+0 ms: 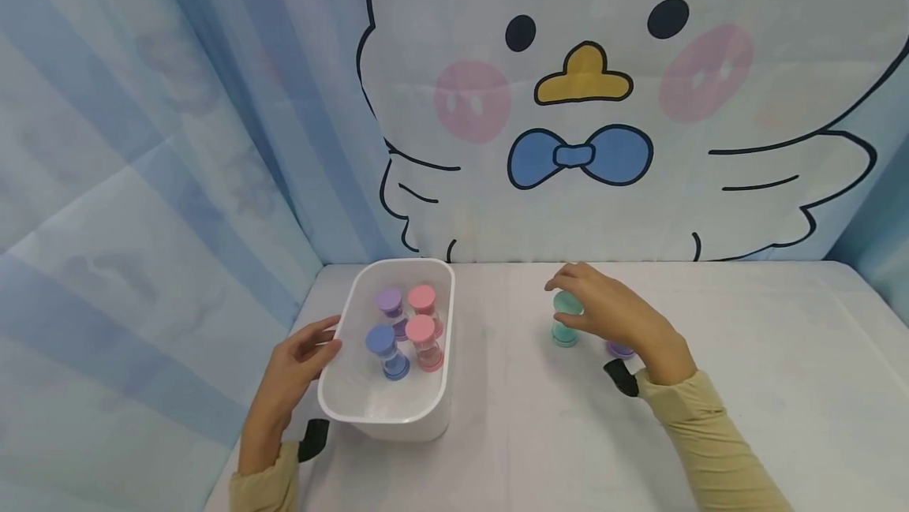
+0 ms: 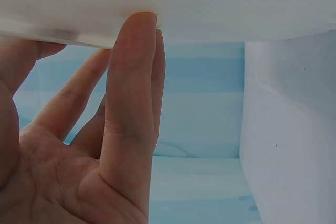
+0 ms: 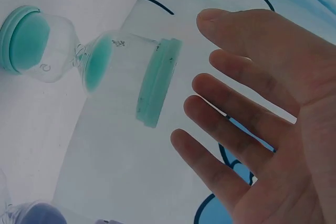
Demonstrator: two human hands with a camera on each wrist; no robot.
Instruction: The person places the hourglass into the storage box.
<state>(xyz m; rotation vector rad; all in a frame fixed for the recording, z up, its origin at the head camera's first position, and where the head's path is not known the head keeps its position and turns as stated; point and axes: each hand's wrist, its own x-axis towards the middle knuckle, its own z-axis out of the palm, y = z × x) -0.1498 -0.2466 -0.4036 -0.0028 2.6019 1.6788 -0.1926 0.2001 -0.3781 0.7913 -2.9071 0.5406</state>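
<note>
Far L, the L hand [image 1: 294,366] has its fingers fairly straight, tips against the outside of the white tub [image 1: 419,427], steadying it, I'd guess; not wrapped round anything. In the tub, 4 sand timers, L to R: blue one [image 1: 383,341], purple one [image 1: 390,301], then 2 pinks, front [image 1: 423,334] and back [image 1: 422,300]. So 4 look done, approx. two-thirds of what I can see.

Then bare table [image 1: 497,417], and the teal timer [image 1: 565,335] standing upright on it, well apart from the tub. The R hand [image 1: 607,307] is right at it, thumb and fingers spread wide, holding nothing; from the wrist cam, the teal cap sits just beyond the fingertips, w/ a gap, no contact. Last, under the R wrist, a 2nd purple piece [image 1: 620,350], prob. another timer, mostly hidden. So 2 left, AFAICT.
</note>
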